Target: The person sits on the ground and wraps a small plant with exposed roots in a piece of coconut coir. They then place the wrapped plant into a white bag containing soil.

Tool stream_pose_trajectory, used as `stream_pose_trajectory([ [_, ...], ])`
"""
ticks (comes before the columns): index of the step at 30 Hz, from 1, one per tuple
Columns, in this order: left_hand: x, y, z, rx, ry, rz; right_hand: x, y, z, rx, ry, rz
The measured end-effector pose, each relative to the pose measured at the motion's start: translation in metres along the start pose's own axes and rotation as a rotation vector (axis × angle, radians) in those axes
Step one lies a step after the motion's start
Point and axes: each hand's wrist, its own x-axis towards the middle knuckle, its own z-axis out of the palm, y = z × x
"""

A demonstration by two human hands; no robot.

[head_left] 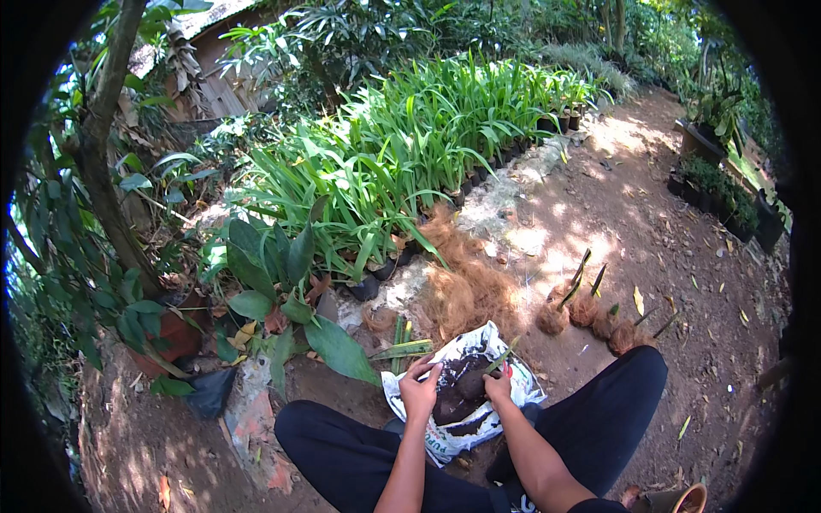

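A white plastic sack point(500, 420) of dark soil point(452, 410) lies opened out between my bent legs, with printing on its side. My right hand point(498, 388) grips the edge of a rounded clump of dark soil point(472, 386). From this clump a green leaf cutting point(503, 356) sticks up at a slant. My left hand point(420, 390) hovers over the sack's left side, thumb near the bent fingers; whether anything thin is between them is too small to tell. Past the sack's far left edge lie several yellow-edged leaf pieces point(404, 348).
Loose brown coconut fibre point(471, 288) is heaped ahead. Several fibre-wrapped balls with leaf cuttings point(584, 310) stand ahead to the right. Strappy potted plants point(410, 141) line the path's left side. A broad-leaved plant point(282, 263) and a terracotta pot point(173, 336) are at left.
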Motion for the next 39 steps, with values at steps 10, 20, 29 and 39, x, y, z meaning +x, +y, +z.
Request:
stream_pose_trajectory([
  [10,0.053,0.110,-0.029,0.184,-0.145,0.233,-0.027,-0.048,-0.018,-0.266,0.176,0.018],
  [20,0.134,0.045,0.043,0.200,-0.498,0.024,0.025,-0.128,-0.043,-0.469,0.190,-0.317],
  [29,0.164,-0.047,0.117,0.641,-0.498,-0.198,0.091,-0.207,-0.065,-0.635,0.079,-0.303],
  [39,0.182,-0.099,0.121,0.603,-0.455,-0.349,0.170,-0.210,-0.038,-0.698,0.079,-0.503],
])
